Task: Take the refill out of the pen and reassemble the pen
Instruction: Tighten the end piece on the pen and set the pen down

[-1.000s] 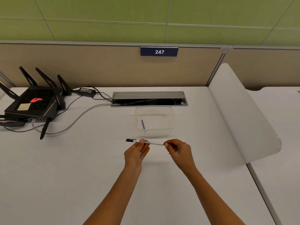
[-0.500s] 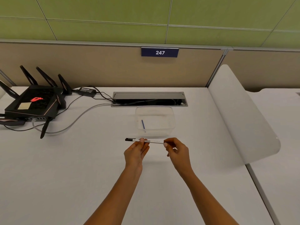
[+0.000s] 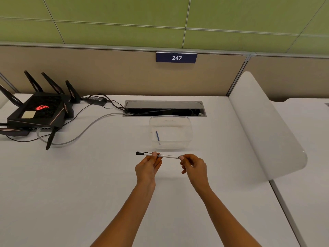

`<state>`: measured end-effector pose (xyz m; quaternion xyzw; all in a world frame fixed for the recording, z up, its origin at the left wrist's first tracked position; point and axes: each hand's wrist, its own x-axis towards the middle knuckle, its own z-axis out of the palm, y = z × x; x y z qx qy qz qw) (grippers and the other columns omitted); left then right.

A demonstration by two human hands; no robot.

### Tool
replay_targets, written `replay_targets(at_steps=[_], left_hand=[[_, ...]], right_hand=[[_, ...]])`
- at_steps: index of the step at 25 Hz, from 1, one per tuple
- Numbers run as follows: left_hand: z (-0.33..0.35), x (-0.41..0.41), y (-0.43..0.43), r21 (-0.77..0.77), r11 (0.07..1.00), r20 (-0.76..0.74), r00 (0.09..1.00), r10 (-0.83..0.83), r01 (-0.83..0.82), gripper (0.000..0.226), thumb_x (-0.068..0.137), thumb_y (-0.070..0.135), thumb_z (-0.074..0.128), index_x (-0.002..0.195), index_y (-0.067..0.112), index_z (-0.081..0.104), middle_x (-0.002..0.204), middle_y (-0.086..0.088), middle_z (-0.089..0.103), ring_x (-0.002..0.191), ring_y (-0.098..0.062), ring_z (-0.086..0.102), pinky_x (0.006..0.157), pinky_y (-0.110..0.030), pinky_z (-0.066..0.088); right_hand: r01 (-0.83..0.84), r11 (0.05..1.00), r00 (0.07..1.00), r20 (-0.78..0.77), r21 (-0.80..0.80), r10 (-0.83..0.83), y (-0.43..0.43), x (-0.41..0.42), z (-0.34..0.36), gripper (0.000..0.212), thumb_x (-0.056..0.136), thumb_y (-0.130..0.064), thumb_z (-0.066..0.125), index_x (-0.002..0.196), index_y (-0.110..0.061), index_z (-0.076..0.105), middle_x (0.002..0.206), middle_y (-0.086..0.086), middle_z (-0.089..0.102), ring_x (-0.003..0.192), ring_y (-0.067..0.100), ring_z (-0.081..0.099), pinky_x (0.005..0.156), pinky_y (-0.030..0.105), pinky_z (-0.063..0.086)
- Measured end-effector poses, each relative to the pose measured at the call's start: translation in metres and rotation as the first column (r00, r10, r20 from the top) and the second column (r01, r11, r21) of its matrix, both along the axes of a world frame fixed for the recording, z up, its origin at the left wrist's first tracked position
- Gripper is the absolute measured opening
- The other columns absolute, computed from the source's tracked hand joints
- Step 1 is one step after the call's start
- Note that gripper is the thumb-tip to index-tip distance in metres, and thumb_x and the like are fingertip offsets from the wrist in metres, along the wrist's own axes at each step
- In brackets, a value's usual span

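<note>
On the white desk (image 3: 71, 184), a clear tub (image 3: 170, 122) near the back edge holds a blue refill (image 3: 157, 135). Nearer the front, the pen (image 3: 167, 155) lies crosswise in the air, left hand (image 3: 148, 165) pinching its barrel, right hand (image 3: 193, 165) pinching its right tip.

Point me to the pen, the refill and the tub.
pen (image 3: 169, 155): head view, on the white barrel between the two hands.
refill (image 3: 157, 135): head view, on its blue length inside the tub.
tub (image 3: 189, 132): head view, on its clear right wall.
</note>
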<state>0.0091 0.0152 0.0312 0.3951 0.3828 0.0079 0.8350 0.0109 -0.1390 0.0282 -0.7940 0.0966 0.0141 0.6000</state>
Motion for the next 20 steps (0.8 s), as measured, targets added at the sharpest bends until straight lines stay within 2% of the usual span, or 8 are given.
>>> replay_targets(at_steps=[3,7,9,13,16,18,20], left_hand=[[0.0,-0.002,0.002,0.009,1.0,-0.003,1.0,-0.002,0.002,0.024,0.085,0.007,0.067,0.106,-0.006,0.067,0.095,-0.014,0.072,0.088,-0.024,0.071,0.078,-0.031,0.057],[0.0,-0.004,0.004,0.022,1.0,-0.011,1.0,-0.009,0.01,0.025,0.086,0.007,0.067,0.107,-0.006,0.067,0.097,-0.015,0.072,0.089,-0.025,0.07,0.078,-0.032,0.056],[0.001,-0.004,0.004,0.029,0.999,-0.012,1.0,-0.015,0.015,0.025,0.086,0.008,0.067,0.106,-0.006,0.067,0.096,-0.015,0.072,0.09,-0.025,0.07,0.079,-0.033,0.056],[0.004,-0.004,0.003,0.039,0.999,-0.002,1.0,-0.027,0.027,0.025,0.086,0.008,0.067,0.106,-0.006,0.067,0.097,-0.015,0.072,0.089,-0.024,0.071,0.079,-0.032,0.056],[0.004,-0.005,0.005,0.038,0.999,0.007,1.0,-0.023,0.022,0.025,0.086,0.008,0.067,0.107,-0.006,0.067,0.096,-0.015,0.072,0.088,-0.024,0.07,0.079,-0.032,0.055],[0.004,-0.007,0.004,0.041,0.999,0.006,1.0,-0.024,0.024,0.025,0.086,0.009,0.067,0.107,-0.006,0.067,0.096,-0.014,0.072,0.088,-0.024,0.07,0.078,-0.032,0.056],[0.005,-0.008,0.003,0.04,0.999,0.003,1.0,-0.027,0.027,0.024,0.086,0.009,0.066,0.106,-0.005,0.067,0.097,-0.015,0.072,0.087,-0.023,0.071,0.077,-0.031,0.056]], right_hand=[[-0.001,1.0,0.999,-0.036,-0.031,0.0,0.0,0.0,-0.002,0.027,0.094,-0.033,0.056,0.085,-0.012,0.072,0.069,0.0,0.068,0.063,0.011,0.064,0.055,0.021,0.055],[-0.02,1.0,1.0,0.019,0.002,0.02,0.0,-0.003,-0.003,0.012,0.091,-0.017,0.062,0.097,-0.015,0.071,0.083,0.001,0.071,0.078,0.016,0.066,0.059,0.021,0.058],[-0.03,1.0,1.0,0.004,-0.007,0.03,0.002,-0.003,-0.003,0.011,0.091,-0.017,0.06,0.089,-0.016,0.071,0.076,0.001,0.069,0.071,0.017,0.065,0.056,0.019,0.056],[-0.006,1.0,0.999,-0.042,-0.002,0.006,0.003,-0.005,-0.004,0.029,0.095,-0.032,0.054,0.085,-0.012,0.071,0.07,0.002,0.068,0.062,0.013,0.064,0.055,0.021,0.056],[0.02,0.998,1.0,0.013,0.066,-0.021,0.004,-0.01,-0.004,0.012,0.092,-0.022,0.061,0.094,-0.017,0.071,0.078,0.001,0.071,0.07,0.015,0.068,0.059,0.02,0.057],[0.034,0.994,0.999,0.019,0.101,-0.036,0.004,-0.011,-0.003,0.009,0.089,-0.015,0.064,0.09,-0.02,0.071,0.078,0.001,0.071,0.07,0.015,0.069,0.061,0.02,0.057],[0.048,0.992,0.999,-0.026,0.118,-0.045,0.004,-0.011,-0.004,0.01,0.09,-0.019,0.063,0.086,-0.017,0.072,0.073,0.004,0.071,0.065,0.015,0.069,0.06,0.022,0.058]])
